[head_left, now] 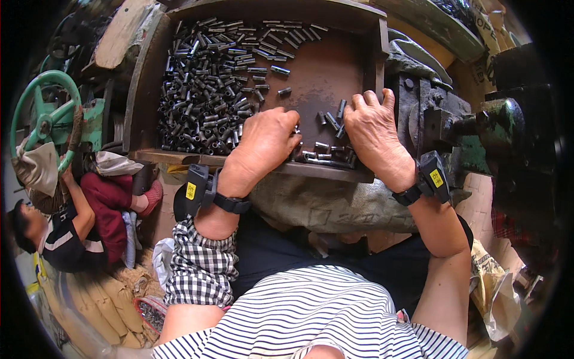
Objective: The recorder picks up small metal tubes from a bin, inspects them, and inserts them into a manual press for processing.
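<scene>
A shallow wooden tray (139, 90) lies before me, with a heap of short dark metal tubes (200, 96) filling its left side. Over the tray's front middle, my left hand (266, 140) is closed, its fingers curled and pinched. A small shiny bit shows at its fingertips, too covered to name. My right hand (376, 131) rests by the tray's right side, palm down, fingers bent and apart. Beside its fingers lie a few loose tubes (332, 121). More tubes (323, 154) lie along the front edge between my hands.
Dark machinery (502, 125) stands close on the right. At far left is a green handwheel (45, 113), with another person (72, 227) seated near it. A grey-green sack (335, 203) hangs below the tray's front edge. Torn paper packaging (493, 287) lies at lower right.
</scene>
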